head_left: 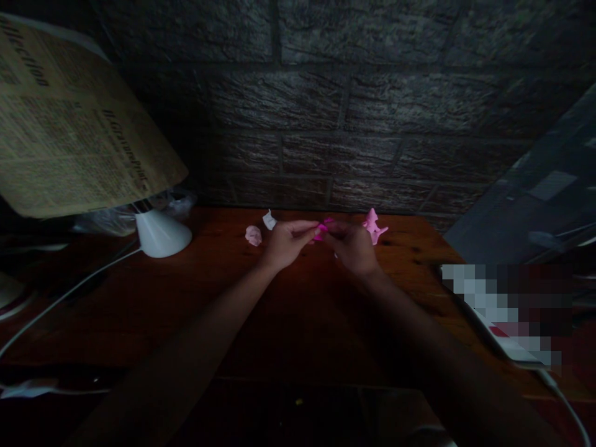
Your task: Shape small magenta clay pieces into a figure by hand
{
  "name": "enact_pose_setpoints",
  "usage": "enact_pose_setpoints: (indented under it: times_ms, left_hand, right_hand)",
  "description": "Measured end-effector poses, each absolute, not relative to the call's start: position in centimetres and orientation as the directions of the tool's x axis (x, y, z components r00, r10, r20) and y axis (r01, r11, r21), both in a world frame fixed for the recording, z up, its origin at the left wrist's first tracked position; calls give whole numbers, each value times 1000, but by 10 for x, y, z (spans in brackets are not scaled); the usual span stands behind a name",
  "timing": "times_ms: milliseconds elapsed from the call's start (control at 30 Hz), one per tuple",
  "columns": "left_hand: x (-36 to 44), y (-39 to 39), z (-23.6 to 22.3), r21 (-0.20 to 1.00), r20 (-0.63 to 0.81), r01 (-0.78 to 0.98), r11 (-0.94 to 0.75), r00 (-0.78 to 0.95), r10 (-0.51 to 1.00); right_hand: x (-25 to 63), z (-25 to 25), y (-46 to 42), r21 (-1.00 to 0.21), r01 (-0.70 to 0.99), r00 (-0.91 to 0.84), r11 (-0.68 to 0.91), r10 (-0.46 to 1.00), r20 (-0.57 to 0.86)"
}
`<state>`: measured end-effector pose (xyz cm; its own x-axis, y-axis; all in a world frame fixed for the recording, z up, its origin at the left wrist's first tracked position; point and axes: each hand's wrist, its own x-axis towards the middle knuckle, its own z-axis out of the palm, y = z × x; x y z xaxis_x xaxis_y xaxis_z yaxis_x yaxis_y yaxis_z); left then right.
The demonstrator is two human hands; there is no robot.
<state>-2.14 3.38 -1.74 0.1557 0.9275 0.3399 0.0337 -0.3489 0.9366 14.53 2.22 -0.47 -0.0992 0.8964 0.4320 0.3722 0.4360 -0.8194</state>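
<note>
My left hand [286, 243] and my right hand [354, 247] meet at the back of the wooden table, fingertips pinched on a small bright pink piece [321, 232]. Whether it is paper or soft clay I cannot make out; the fingers cover part of it. Just right of my right hand stands a lighter pink, pointed shape [373, 227]. A crumpled pale pink lump [254, 235] and a small white crumpled scrap [269, 219] lie left of my left hand.
At the left stands a lamp with a white cone base [162, 234] and a newspaper-print shade [79, 124]; its cord [69, 298] crosses the table [298, 316]. A dark brick wall [307, 112] rises behind. A partly blurred-out device with a cable [570, 406] lies at the right edge.
</note>
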Motion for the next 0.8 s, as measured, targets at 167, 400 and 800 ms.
enact_pose_setpoints:
  times_ms: [167, 400, 800]
  left_hand:
    - [-20, 32, -20, 907, 385, 124, -402, 137, 913]
    - [-22, 27, -17, 793, 504, 336, -507, 105, 857]
    - [-24, 21, -11, 658, 513, 518, -547, 224, 829]
  right_hand:
    - [145, -5, 22, -806, 400, -106, 437, 895, 433]
    - [144, -6, 21, -740, 516, -95, 433, 887, 453]
    - [144, -2, 17, -714, 553, -138, 430, 892, 430]
